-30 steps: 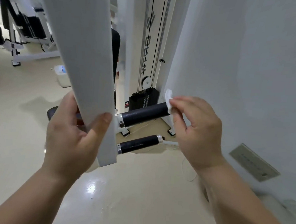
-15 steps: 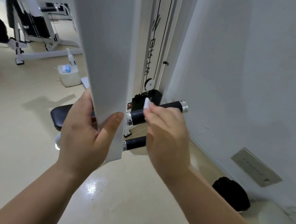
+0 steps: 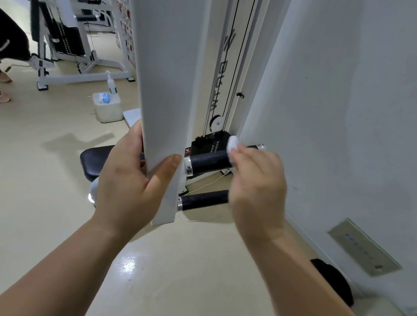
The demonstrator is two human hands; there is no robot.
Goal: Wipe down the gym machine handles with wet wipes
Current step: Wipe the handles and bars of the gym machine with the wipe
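A pale wall (image 3: pixel 353 93) fills the right side, meeting a cream floor (image 3: pixel 41 196) that runs off to the left. Close to the camera, a broad white machine arm (image 3: pixel 165 82) slants down through the middle of the view, ending just above the floor. Behind it stands a white upright frame (image 3: pixel 223 61) with black cables and a pulley, and a black weight stack at its foot.

The left hand (image 3: pixel 130 180) is clenched around the lower part of the white arm — thumb on its front face, fingers wrapped behind.

Two black handles stick out to the right from the arm's lower end, one above the other. The upper handle (image 3: pixel 208 160) has a silver cap at its far tip; the lower handle (image 3: pixel 203 199) is partly hidden behind the right hand (image 3: pixel 259 192). That hand pinches a small folded wet wipe (image 3: pixel 232 146) between its fingertips, pressing it against the upper handle about midway along.

Farther left on the floor sit a white tub (image 3: pixel 108 109) with a blue pack on top and a spray bottle (image 3: pixel 112 83) — just beside each other.
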